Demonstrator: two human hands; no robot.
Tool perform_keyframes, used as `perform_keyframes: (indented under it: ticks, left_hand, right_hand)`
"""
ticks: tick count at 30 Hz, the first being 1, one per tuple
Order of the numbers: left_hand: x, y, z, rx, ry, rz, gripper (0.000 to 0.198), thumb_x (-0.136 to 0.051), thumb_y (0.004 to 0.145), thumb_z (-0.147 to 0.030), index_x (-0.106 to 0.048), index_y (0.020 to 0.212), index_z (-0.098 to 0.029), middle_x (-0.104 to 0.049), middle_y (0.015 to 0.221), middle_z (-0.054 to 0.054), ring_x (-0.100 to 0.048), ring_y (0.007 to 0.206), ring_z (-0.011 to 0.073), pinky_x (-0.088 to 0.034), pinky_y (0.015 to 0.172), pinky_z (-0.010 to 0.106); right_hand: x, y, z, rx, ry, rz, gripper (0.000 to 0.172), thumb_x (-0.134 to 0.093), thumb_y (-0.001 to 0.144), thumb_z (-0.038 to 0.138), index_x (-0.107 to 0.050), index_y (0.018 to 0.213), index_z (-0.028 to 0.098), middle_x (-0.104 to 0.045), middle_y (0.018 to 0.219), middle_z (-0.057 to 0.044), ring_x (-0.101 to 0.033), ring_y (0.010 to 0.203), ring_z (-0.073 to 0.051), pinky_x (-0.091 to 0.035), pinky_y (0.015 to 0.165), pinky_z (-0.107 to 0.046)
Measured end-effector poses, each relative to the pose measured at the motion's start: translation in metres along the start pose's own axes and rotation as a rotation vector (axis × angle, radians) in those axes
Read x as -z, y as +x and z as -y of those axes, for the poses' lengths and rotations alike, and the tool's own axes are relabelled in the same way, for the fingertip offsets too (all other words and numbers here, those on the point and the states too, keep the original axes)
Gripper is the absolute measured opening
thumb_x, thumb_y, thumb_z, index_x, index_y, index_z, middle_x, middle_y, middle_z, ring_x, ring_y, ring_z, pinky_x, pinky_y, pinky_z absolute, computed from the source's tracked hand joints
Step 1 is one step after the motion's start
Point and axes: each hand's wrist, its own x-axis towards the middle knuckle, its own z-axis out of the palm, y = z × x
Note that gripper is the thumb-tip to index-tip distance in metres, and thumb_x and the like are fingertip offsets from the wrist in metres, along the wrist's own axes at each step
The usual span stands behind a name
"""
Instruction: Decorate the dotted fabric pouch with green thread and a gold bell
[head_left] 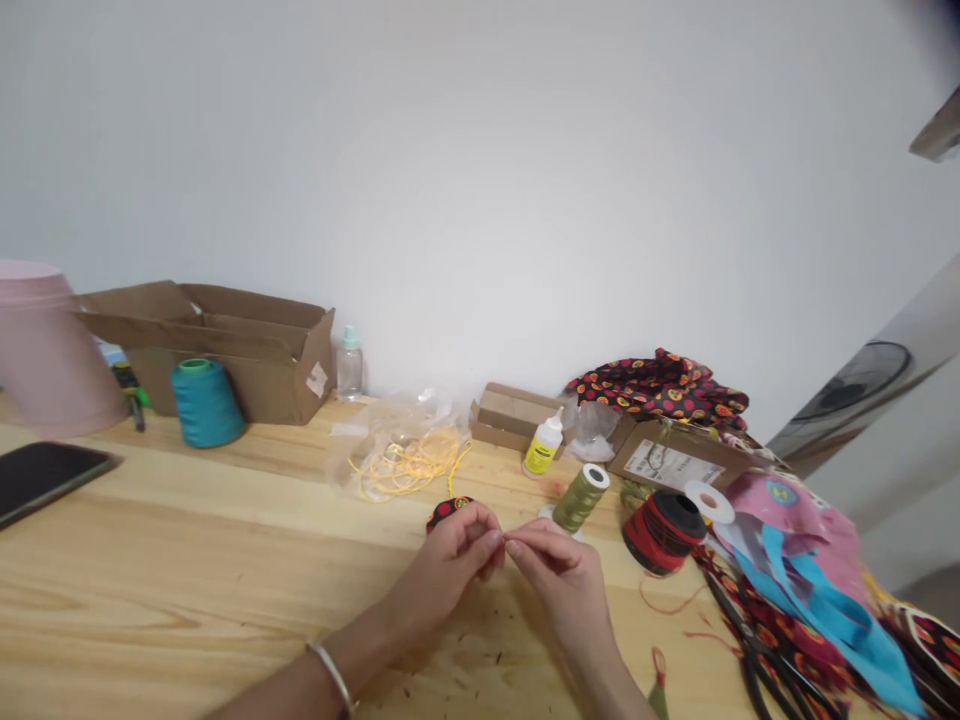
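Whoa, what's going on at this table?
A person's left hand and right hand meet at the fingertips, both pinched, but anything between them is too small to tell. Dark patterned fabric shows just beyond the left hand, near yellow cord. An olive thread spool sits beyond the right hand, with scissors farther right.

We find the light soft and fairly bright, strongest mid-wall, with faint shadows on the tabletop, slight blur and stretched edges.

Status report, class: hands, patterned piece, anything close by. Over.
Left hand, right hand: pinched, close together; contents unclear. Patterned piece: partly hidden by left hand. Green spool: just beyond right hand.
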Motion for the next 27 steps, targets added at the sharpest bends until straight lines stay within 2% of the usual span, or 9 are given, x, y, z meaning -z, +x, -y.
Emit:
perform_keyframes:
  ticks: [6,8,11,16,21,27]
  left_hand:
    - [0.007,-0.005,-0.015,-0.024,-0.005,-0.068,0.015,-0.053,0.075,-0.030,-0.054,0.069,-0.016,-0.058,0.091,0.005,-0.053,0.079,0.0151,-0.040,0.068,0.025]
    - [0.008,-0.007,-0.018,-0.034,-0.022,-0.072,0.013,-0.057,0.072,-0.028,-0.055,0.066,-0.016,-0.059,0.094,0.006,-0.053,0.084,0.0169,-0.041,0.070,0.026]
    - [0.007,-0.008,-0.019,-0.040,-0.043,-0.079,0.010,-0.060,0.070,-0.025,-0.059,0.067,-0.016,-0.063,0.087,0.005,-0.055,0.079,0.0158,-0.041,0.068,0.025]
    - [0.005,-0.005,-0.018,0.031,-0.044,-0.099,0.013,-0.064,0.065,-0.027,-0.061,0.063,-0.014,-0.062,0.059,0.000,-0.052,0.056,0.0102,-0.039,0.056,0.022]
    - [0.004,-0.001,-0.013,0.085,-0.149,-0.167,0.024,-0.071,0.056,-0.024,-0.058,0.074,-0.015,-0.064,0.058,-0.001,-0.052,0.051,0.0098,-0.038,0.051,0.022]
    - [0.002,0.001,-0.011,0.112,-0.151,-0.182,0.031,-0.071,0.056,-0.024,-0.058,0.083,-0.015,-0.064,0.056,-0.002,-0.053,0.050,0.0105,-0.037,0.050,0.022]
  right_hand:
    - [0.007,-0.004,0.008,0.211,-0.203,-0.091,0.006,-0.062,0.069,0.020,-0.067,0.066,0.020,-0.057,0.060,-0.002,-0.046,0.050,-0.011,-0.039,0.046,-0.023]
    - [0.010,-0.006,0.009,0.265,-0.252,-0.094,0.006,-0.061,0.070,0.018,-0.067,0.067,0.020,-0.056,0.061,-0.002,-0.048,0.052,-0.012,-0.039,0.047,-0.023]
    - [0.011,-0.007,0.010,0.270,-0.264,-0.075,0.007,-0.060,0.071,0.018,-0.066,0.068,0.020,-0.056,0.061,-0.002,-0.048,0.053,-0.012,-0.040,0.049,-0.024]
    - [0.009,-0.005,0.011,0.202,-0.219,-0.036,0.008,-0.060,0.070,0.020,-0.066,0.065,0.019,-0.057,0.059,-0.002,-0.045,0.050,-0.011,-0.040,0.048,-0.024]
    - [0.005,-0.004,0.013,0.176,-0.164,-0.020,0.007,-0.062,0.068,0.019,-0.066,0.063,0.018,-0.055,0.057,-0.001,-0.044,0.049,-0.011,-0.037,0.045,-0.022]
    - [0.003,-0.003,0.008,0.122,-0.098,-0.037,0.006,-0.063,0.067,0.022,-0.069,0.066,0.020,-0.055,0.060,-0.001,-0.044,0.050,-0.010,-0.036,0.044,-0.021]
